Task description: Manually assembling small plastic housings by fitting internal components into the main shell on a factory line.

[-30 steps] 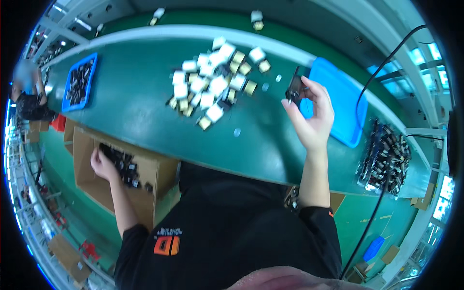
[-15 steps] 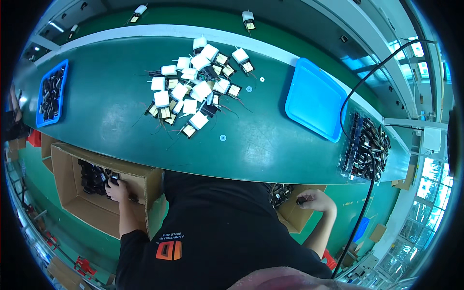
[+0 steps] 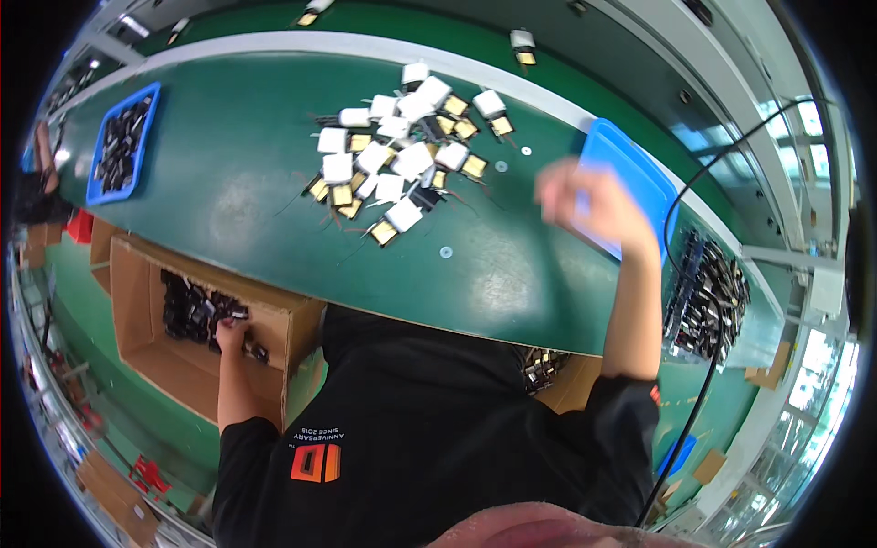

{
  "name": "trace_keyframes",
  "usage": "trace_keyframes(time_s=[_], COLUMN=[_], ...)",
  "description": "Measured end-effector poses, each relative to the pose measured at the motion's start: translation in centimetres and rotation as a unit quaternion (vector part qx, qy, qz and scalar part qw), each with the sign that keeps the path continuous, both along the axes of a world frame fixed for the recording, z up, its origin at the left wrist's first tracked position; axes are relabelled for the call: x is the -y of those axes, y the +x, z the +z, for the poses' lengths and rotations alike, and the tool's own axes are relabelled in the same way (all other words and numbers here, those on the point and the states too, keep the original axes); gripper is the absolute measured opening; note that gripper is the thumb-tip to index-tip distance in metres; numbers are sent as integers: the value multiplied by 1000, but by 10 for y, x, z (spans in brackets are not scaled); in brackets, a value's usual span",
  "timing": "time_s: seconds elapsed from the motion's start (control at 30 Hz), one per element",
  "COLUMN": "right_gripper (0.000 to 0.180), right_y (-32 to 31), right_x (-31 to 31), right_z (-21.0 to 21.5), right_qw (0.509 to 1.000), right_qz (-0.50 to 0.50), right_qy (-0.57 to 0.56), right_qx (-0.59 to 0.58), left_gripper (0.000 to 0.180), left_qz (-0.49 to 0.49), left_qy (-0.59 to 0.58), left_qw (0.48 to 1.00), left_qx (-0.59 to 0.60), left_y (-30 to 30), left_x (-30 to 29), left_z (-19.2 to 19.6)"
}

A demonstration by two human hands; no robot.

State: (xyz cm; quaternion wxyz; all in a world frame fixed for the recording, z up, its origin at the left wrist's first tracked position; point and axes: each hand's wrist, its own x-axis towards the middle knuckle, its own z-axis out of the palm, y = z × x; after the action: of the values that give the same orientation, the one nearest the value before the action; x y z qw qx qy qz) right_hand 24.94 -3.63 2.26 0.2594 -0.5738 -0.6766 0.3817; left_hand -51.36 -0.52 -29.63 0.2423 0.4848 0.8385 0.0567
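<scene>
The right hand [image 3: 589, 203] is a blur above the green table [image 3: 237, 183], overlapping a blue tray [image 3: 639, 169] in view, fingers seemingly bent; I cannot tell whether it grasps anything. The left hand [image 3: 232, 336] is inside a cardboard box [image 3: 174, 370] at the black parts [image 3: 187, 310], its grip unclear. Between the trays, white-topped parts [image 3: 389, 188] lie heaped; far left, a smaller tray [image 3: 144, 151] holds dark pieces [image 3: 121, 151].

Long green bench [image 3: 242, 187] with a loose pile [image 3: 389, 188] at its middle.
The pile mixes white blocks with dark, yellow-faced pieces and thin wires; small discs [image 3: 446, 252] lie near it, a filled blue bin [image 3: 146, 142] stands left, a blue tray [image 3: 642, 169] right, and a dark heap [image 3: 708, 297] near the right end.
</scene>
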Motion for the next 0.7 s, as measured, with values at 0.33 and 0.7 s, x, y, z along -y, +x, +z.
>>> trace_keyframes(time_s=[0.33,0.7], right_gripper=[81,37], right_y=[111,22], right_x=[-243,-169], right_z=[-129,-31], right_qw=[828,920], right_qz=[-389,-339], right_qy=[-72,94], right_qx=[397,-173], left_gripper=[37,51], left_qz=[-197,-341], left_qy=[233,567], left_qw=[948,748], left_qx=[-91,46], left_y=[122,242], left_x=[-35,-45], left_z=[224,335])
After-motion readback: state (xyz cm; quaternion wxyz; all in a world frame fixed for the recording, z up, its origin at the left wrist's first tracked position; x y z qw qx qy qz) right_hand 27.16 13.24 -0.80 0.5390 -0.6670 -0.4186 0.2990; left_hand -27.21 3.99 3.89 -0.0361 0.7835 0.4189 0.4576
